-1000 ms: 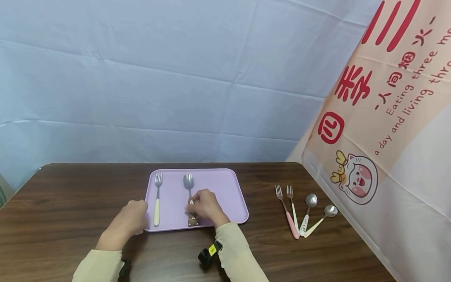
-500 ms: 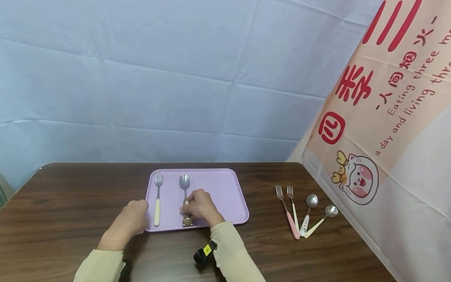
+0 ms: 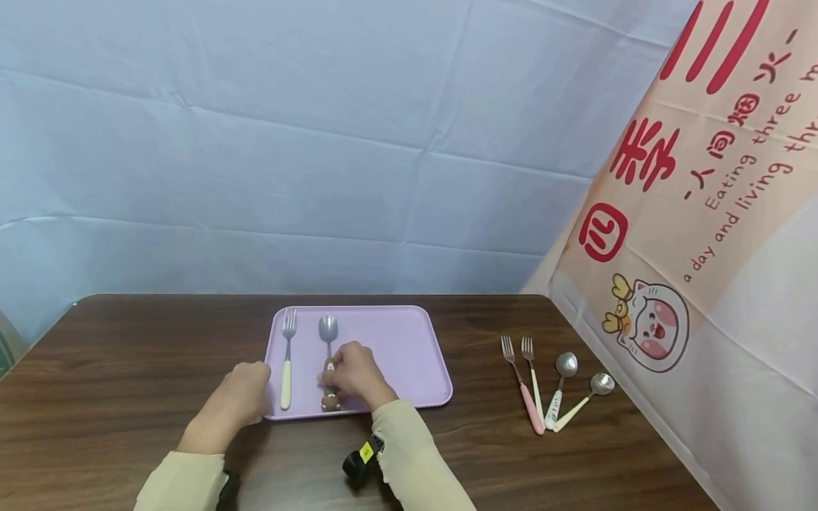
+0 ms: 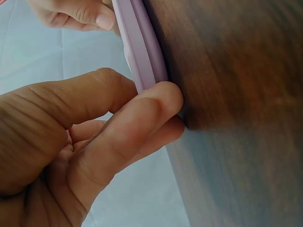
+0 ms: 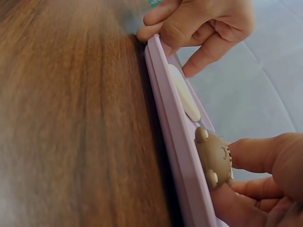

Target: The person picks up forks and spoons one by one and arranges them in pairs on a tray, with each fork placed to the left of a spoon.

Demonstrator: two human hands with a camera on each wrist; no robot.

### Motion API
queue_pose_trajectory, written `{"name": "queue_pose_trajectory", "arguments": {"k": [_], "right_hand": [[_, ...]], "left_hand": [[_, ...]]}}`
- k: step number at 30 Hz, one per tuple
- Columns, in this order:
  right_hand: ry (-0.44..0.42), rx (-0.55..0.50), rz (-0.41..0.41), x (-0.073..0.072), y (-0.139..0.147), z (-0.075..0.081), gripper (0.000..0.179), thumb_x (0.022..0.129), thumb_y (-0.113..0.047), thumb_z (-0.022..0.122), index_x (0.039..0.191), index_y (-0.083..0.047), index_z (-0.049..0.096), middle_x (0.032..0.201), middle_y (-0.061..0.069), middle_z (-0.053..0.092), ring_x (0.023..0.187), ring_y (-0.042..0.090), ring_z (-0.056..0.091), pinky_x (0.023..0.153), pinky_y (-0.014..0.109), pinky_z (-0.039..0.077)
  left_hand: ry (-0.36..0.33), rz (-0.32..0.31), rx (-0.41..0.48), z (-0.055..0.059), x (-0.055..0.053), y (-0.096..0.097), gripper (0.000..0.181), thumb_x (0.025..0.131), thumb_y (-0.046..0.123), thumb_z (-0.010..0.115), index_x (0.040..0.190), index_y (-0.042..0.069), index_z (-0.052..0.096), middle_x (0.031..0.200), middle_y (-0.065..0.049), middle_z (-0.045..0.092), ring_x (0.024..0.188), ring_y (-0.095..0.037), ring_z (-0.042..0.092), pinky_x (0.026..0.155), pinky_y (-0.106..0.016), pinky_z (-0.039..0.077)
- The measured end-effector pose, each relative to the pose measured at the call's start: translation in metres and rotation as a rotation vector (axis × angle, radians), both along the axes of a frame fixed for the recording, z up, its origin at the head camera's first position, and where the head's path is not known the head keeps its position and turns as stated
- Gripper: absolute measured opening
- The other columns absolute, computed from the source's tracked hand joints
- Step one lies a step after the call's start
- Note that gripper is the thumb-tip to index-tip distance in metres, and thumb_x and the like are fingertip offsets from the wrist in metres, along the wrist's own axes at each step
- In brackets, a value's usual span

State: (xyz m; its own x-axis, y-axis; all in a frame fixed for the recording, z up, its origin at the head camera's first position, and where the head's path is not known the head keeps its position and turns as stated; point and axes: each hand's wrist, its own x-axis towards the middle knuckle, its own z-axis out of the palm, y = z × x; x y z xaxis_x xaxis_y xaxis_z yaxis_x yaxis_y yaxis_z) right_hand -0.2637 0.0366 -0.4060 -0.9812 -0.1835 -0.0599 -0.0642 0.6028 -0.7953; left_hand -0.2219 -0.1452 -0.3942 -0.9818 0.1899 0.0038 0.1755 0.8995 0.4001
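A lilac tray lies on the table, and my left hand pinches its near left corner between thumb and fingers, seen close up in the left wrist view. On the tray's left side lies a fork with a cream handle, tines pointing away. My right hand pinches the handle of a spoon to the right of that fork. The spoon's brown bear-shaped handle end shows near the tray rim in the right wrist view. Fingers cover part of the spoon's handle.
To the right on the dark wooden table lie a pink-handled fork, a cream-handled fork, a white-handled spoon and a cream-handled spoon. A pale cloth hangs behind; a printed cloth hangs at right.
My right hand has shifted left with the spoon, bringing it closer to the fork on the tray. The left hand has stayed at the tray's corner.
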Motion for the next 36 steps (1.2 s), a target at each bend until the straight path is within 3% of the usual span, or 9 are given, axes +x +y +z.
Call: {"name": "queue_pose_trajectory", "arguments": {"k": [5,12,19,29,36], "right_hand": [[0.008,0.013,-0.002,-0.001,-0.005,0.001,0.018,0.071,-0.004,0.077,0.075,0.001,0.060,0.063,0.005,0.054,0.046,0.013,0.057,0.046,0.024,0.048],[0.096,0.187,0.036,-0.006,-0.013,0.004,0.025,0.072,-0.012,0.077,0.058,-0.005,0.058,0.052,-0.001,0.050,0.051,0.011,0.045,0.050,0.022,0.039],[0.099,0.215,0.037,-0.008,-0.019,0.006,0.033,0.073,-0.013,0.076,0.051,-0.007,0.052,0.044,-0.003,0.044,0.047,0.011,0.041,0.045,0.022,0.034],[0.174,0.277,0.020,-0.011,-0.026,0.006,0.035,0.072,-0.016,0.077,0.049,-0.009,0.052,0.043,-0.005,0.045,0.049,0.011,0.044,0.049,0.021,0.037],[0.174,0.320,-0.013,-0.012,-0.029,0.006,0.035,0.069,-0.020,0.081,0.051,-0.009,0.052,0.048,-0.003,0.048,0.054,0.013,0.046,0.055,0.023,0.040]], "left_hand": [[0.013,-0.003,-0.006,0.000,0.000,0.001,0.012,0.066,-0.011,0.059,0.076,-0.008,0.055,0.062,-0.011,0.046,0.053,-0.022,0.047,0.042,-0.028,0.040],[0.034,-0.020,-0.012,0.000,0.000,0.001,0.011,0.065,-0.011,0.060,0.074,-0.007,0.054,0.062,-0.010,0.046,0.053,-0.022,0.046,0.043,-0.028,0.040],[0.041,-0.025,-0.015,0.001,0.000,0.000,0.011,0.065,-0.011,0.060,0.074,-0.006,0.054,0.061,-0.010,0.045,0.053,-0.021,0.045,0.044,-0.028,0.039],[-0.001,0.002,0.004,0.002,0.001,0.000,0.013,0.069,-0.010,0.061,0.080,-0.010,0.055,0.063,-0.011,0.046,0.052,-0.021,0.046,0.042,-0.028,0.040],[0.003,-0.004,0.003,0.003,0.000,0.000,0.013,0.066,-0.011,0.059,0.077,-0.008,0.054,0.063,-0.011,0.047,0.052,-0.022,0.047,0.042,-0.028,0.040]]}}
